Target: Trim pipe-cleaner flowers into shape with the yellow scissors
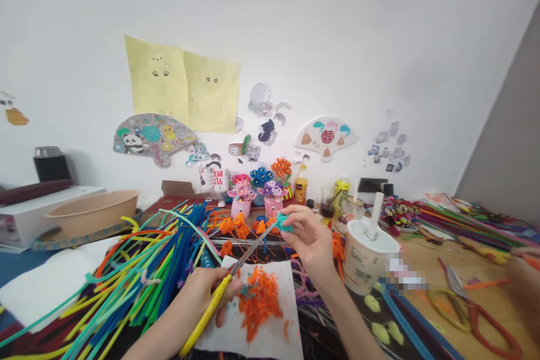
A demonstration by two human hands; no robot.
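My left hand (217,287) is closed around yellow-handled scissors (248,250), whose blades point up and to the right. Between the fingertips of my right hand (310,236) is a small teal fuzzy piece (283,223), and the scissor tips reach it. Whether the blades are parted is too small to tell. Below both hands, a white sheet of paper (291,298) carries a heap of orange fuzzy clippings (260,306) with a few teal bits. Several orange fuzzy flowers (240,228) on thin stems lie just behind.
Coloured pipe cleaners (156,270) spread across the left. A lidded cup with a straw (367,259) stands right of my right arm. Potted fuzzy flowers (242,202) and bottles (301,185) line the wall. Farther right lie orange-handled scissors (491,326), near another person's hand (523,278).
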